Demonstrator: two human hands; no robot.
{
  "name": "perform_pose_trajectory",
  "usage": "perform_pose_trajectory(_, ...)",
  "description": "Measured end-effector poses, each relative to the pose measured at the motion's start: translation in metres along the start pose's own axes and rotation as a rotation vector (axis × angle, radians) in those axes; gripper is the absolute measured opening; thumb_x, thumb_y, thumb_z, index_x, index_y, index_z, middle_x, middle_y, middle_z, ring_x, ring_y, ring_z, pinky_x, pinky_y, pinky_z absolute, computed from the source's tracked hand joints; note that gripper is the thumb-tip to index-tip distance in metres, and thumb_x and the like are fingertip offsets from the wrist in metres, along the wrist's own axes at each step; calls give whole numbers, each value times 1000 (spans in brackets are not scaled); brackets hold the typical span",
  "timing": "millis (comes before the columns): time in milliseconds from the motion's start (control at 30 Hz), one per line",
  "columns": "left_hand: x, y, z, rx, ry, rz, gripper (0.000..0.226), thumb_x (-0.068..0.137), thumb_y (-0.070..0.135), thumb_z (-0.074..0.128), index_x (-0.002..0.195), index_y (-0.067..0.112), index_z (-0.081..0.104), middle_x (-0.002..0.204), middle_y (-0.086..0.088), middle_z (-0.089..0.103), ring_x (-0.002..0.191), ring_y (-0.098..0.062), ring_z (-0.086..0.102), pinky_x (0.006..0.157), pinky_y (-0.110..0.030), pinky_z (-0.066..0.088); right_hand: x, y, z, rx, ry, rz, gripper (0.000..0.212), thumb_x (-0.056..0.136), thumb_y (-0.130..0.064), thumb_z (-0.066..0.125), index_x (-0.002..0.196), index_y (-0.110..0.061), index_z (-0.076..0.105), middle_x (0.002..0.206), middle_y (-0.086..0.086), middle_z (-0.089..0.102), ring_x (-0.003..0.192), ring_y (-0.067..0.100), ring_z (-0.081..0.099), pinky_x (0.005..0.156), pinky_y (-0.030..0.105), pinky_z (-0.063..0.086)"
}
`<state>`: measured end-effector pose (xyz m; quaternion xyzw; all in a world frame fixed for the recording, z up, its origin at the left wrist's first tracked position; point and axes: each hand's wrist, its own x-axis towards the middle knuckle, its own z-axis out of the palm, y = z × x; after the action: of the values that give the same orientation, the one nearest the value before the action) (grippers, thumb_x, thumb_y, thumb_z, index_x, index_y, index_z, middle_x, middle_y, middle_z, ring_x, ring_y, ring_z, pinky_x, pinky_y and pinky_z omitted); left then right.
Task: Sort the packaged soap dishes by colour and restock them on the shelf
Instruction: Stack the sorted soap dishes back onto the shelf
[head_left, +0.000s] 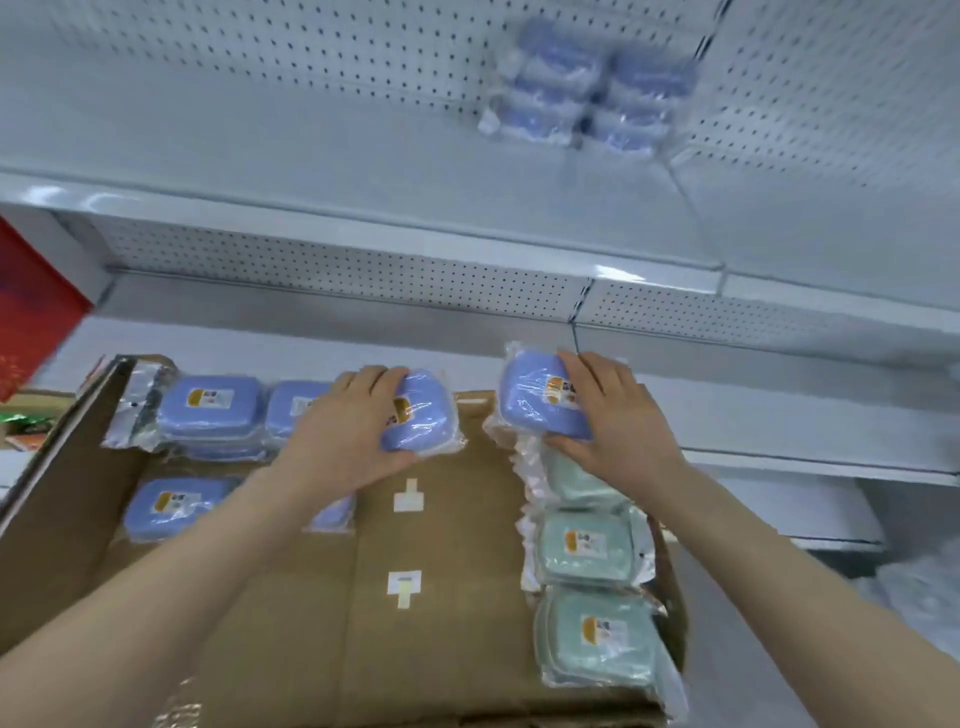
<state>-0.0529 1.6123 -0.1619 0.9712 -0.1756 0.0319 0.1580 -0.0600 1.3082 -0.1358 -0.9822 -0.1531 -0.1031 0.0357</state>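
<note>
Two blue packaged soap dishes are up in our hands right now, both in clear plastic wrap with a little orange label. The left-hand blue dish (422, 415) sits tilted in our left hand (348, 428), fingers curled over its far edge and thumb tucked under the near one, so that's a firm hold. The right-hand blue dish (532, 402) is in our right hand (610, 413) the same way, fingers wrapped over the top and thumb at the bottom edge. Both are held just above the far end of a flat-bottomed cardboard box (447, 613), near each other but not touching. On the left side of the box there are more blue dishes (210, 405), a couple in the back row that look stacked and another one (174, 506) closer to us, partly hidden by our left forearm. Down the right side runs a column of green dishes (584, 545), also bagged, and the top one is right under our right hand. Two small white tags (409, 496) are stuck on the cardboard in the middle. Up on the white upper shelf (363, 228) a blurry block of blue dishes (587, 93) is stacked against the pegboard back (260, 41). Something red (31, 306) pokes in at the far left, can't tell what.
</note>
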Motion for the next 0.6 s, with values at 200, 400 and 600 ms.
perform_pose_trajectory(200, 112, 59, -70, -6, 165, 70, 83, 65, 46, 77, 136, 19, 43, 127, -5, 48, 111, -30, 53, 83, -47, 52, 60, 91, -91, -146, 140, -38, 97, 71, -51, 79, 147, -9, 37, 137, 13, 49, 119, 36, 50, 90, 50, 51)
perform_pose_trajectory(400, 225, 98, -120, 85, 286, 132, 85, 69, 41, 77, 142, 16, 42, 129, -7, 52, 112, -31, 53, 90, -38, 45, 128, 174, -142, -233, 229, -53, 95, 72, -52, 78, 147, -10, 37, 136, 11, 50, 120, 35, 48, 87, 47, 51)
perform_pose_trajectory(600, 334, 116, -149, 149, 335, 129, 78, 75, 36, 73, 142, 16, 39, 132, -4, 54, 116, -28, 50, 91, -32, 40, 207, 243, -166, -255, 253, -70, 90, 73, -47, 78, 146, -14, 37, 136, 6, 50, 123, 32, 45, 91, 49, 49)
